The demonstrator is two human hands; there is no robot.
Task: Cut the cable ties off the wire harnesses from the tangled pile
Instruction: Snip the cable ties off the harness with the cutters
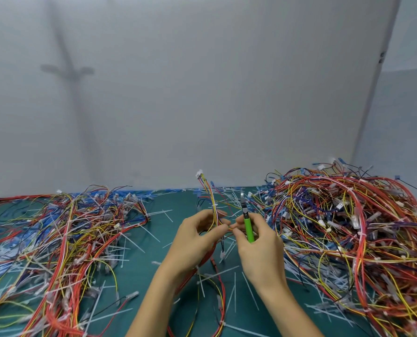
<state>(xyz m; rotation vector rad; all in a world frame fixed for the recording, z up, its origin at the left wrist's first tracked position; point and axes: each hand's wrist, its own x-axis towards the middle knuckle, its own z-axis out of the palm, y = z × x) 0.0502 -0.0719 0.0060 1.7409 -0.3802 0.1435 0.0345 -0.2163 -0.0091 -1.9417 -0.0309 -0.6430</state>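
Our left hand (195, 237) pinches thin multicoloured wire harness (211, 197); our right hand (258, 248) grips green-handled craft knife (248, 227), above teal surface (136, 268).

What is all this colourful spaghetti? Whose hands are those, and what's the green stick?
One picture, from a camera worn on a person's head, looking down at their own hands. The spaghetti is wire: a tangled heap of red, yellow and blue wires on the right, a flatter heap of wires on the left, both on a dark green mat. The left hand pinches a thin bundle of yellow and red wires with a white plug on top. The right hand grips the green stick: a green-handled craft knife, silver blade pointing up. The white plastic strips lying around are cable ties.
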